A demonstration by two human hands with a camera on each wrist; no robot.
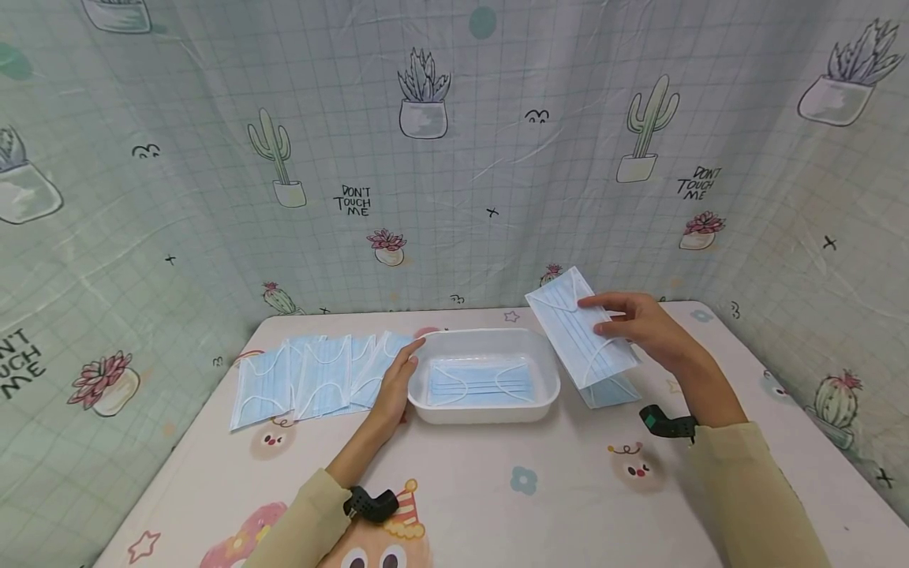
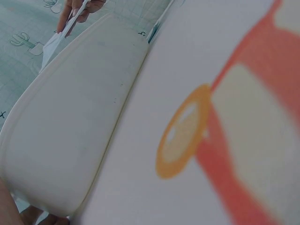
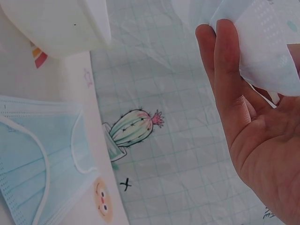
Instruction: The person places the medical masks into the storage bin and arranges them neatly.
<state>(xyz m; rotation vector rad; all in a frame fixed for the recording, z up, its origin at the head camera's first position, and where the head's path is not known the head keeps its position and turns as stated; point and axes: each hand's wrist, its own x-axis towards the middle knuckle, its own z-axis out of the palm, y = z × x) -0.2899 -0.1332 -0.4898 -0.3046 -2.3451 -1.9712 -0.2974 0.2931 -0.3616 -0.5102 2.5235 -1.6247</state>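
Observation:
A white plastic box (image 1: pixel 490 414) stands on the table with a blue pleated face mask (image 1: pixel 479 384) lying flat inside. At the box's left end my left hand (image 1: pixel 394 386) holds the rim and side; the left wrist view shows its fingertips (image 2: pixel 51 219) at the box's end. Raised beside the box's right end, my right hand (image 1: pixel 635 325) pinches another face mask (image 1: pixel 578 327) between thumb and fingers, tilted. Beneath it, one more mask (image 1: pixel 609 391) lies on the table, partly covered; its ear loops show in the right wrist view.
Left of the box, several overlapping blue masks (image 1: pixel 323 375) lie in a row on the table. The pale printed tablecloth (image 1: pixel 483 489) covers the table. A patterned curtain (image 1: pixel 469 181) hangs close behind the table and along both sides.

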